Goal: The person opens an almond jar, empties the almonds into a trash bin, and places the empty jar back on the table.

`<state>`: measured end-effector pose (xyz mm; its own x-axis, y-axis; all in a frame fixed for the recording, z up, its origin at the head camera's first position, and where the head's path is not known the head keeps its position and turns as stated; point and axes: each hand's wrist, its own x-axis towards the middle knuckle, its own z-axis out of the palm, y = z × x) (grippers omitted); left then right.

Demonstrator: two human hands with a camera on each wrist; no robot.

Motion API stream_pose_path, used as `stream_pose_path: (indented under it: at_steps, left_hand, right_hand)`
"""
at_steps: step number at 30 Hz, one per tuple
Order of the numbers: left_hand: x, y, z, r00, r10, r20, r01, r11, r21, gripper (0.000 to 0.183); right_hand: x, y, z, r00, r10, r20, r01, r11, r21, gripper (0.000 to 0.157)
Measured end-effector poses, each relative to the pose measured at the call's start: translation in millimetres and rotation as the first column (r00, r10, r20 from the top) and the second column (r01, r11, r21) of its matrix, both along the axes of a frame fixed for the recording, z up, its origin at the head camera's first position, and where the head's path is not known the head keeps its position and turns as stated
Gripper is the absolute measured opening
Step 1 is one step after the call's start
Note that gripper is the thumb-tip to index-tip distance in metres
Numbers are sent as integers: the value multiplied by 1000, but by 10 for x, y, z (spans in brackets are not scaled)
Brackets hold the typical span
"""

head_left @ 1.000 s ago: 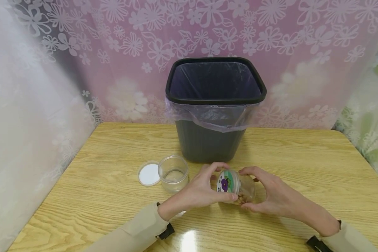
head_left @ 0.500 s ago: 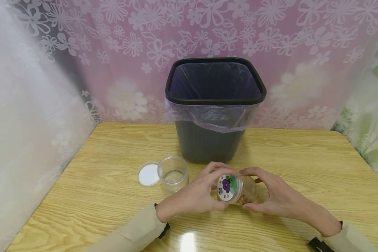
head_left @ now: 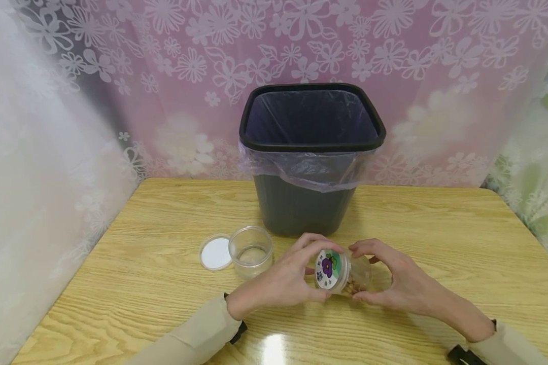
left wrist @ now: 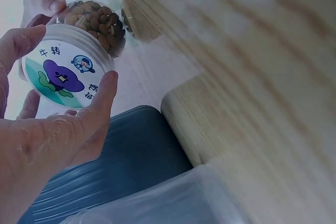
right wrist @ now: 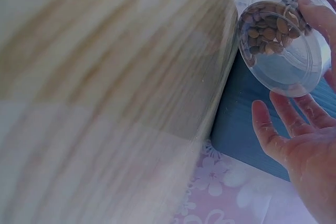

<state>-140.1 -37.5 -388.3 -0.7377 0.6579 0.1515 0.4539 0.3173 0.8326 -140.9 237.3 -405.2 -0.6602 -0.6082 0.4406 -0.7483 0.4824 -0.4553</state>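
Observation:
A clear plastic jar [head_left: 360, 271] lies tilted on its side between both hands, its lid facing left. Brown almonds [right wrist: 270, 27] fill part of it, gathered along the lower side in the head view. My left hand [head_left: 292, 276] grips the rim of the lid [left wrist: 63, 74], which bears a purple flower cartoon on white and green. Around the base end of the jar, my right hand [head_left: 399, 279] holds with thumb below and fingers above. In the right wrist view, some of that hand's fingers [right wrist: 270, 124] stand extended by the jar's rim.
An uncapped clear jar [head_left: 251, 253] stands left of my left hand, beside a round lid with a white disc [head_left: 215, 253]. Behind the hands stands a dark waste bin [head_left: 306, 208] with a purple liner. A floral curtain [head_left: 187, 101] hangs behind the wooden table [head_left: 132, 284].
My left hand has shifted its grip on the lid, its thumb moving left and down. The lid's picture now faces the head camera more. My right hand keeps hold of the jar, almost still.

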Motion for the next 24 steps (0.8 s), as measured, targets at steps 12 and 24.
stream_pose_path:
  at_steps: [12,24]
  left_hand:
    - [1,8,7,992,46,119,-47,999,8,82]
    - [-4,22,49,969,125,212,-121,992,-33,74]
  right_hand:
    - [-11,-7,1,999,12,-32,-12,1000,5,81]
    - [2,-18,9,1000,-9,-23,9,1000,-8,80]
